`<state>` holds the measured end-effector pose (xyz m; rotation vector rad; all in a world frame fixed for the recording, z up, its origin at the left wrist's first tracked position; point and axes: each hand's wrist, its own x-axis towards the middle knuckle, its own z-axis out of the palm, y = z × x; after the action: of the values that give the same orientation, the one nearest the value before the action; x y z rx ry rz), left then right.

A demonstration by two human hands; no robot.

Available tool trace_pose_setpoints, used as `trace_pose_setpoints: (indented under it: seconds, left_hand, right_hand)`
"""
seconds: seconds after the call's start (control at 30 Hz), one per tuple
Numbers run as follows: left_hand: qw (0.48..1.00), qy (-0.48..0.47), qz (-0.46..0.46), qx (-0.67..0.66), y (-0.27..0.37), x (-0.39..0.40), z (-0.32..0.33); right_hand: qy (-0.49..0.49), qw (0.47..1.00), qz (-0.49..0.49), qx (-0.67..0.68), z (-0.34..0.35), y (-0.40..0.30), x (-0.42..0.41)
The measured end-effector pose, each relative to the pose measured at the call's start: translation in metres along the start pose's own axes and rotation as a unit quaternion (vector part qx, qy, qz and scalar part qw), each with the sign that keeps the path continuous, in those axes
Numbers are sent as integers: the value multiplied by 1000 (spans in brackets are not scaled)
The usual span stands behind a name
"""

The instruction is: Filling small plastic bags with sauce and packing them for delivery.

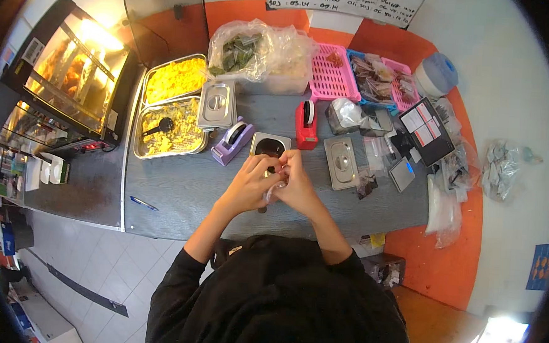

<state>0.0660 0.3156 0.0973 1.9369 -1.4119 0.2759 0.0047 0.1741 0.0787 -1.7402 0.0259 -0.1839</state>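
My left hand [253,182] and my right hand [298,182] meet over the grey table, fingertips together. Between them they hold a small clear plastic bag [274,192], largely hidden by the fingers. Just beyond the fingertips stands a steel food pan [270,145] with dark contents. A purple tape dispenser [233,141] is to the left of the pan, and a red tape dispenser [307,125] is to its right. To the right of my right hand lies a steel pan lid [341,163]. The end of a dark handle shows under my hands.
Two trays of yellow food [176,78] are at the left, with a black ladle [159,126] in the nearer one. A heated display cabinet [73,72] stands further left. Pink basket [333,73], digital scale [401,174] and plastic bags lie right. A pen [144,203] lies near the front edge.
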Motion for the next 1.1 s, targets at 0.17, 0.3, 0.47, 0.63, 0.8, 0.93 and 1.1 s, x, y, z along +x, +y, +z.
trace_pose_setpoints:
  seconds: [0.17, 0.3, 0.47, 0.63, 0.8, 0.93, 1.1]
  left_hand:
    - [954, 118, -258, -93, -55, -51, 7]
    - [886, 212, -357, -204, -119, -73, 26]
    - [893, 81, -421, -138, -135, -19, 48]
    - [927, 21, -372, -38, -163, -9, 69]
    - [858, -41, -456, -235, -189, -18, 76]
    - [854, -43, -386, -346, -172, -12, 82]
    - [853, 38, -386, -349, -136, -27, 65]
  right_hand:
    - [21, 1000, 0, -18, -10, 20, -20]
    - [-106, 925, -137, -337, 8, 40, -45]
    - [-96, 929, -204, -292, 16, 82, -46]
    - [90, 993, -73, -12, 14, 67, -43]
    - [85, 968, -151, -181, 8, 62, -39]
    - [-6, 969, -119, -216, 8, 82, -37]
    - [-78, 951, -195, -226, 1, 84, -70]
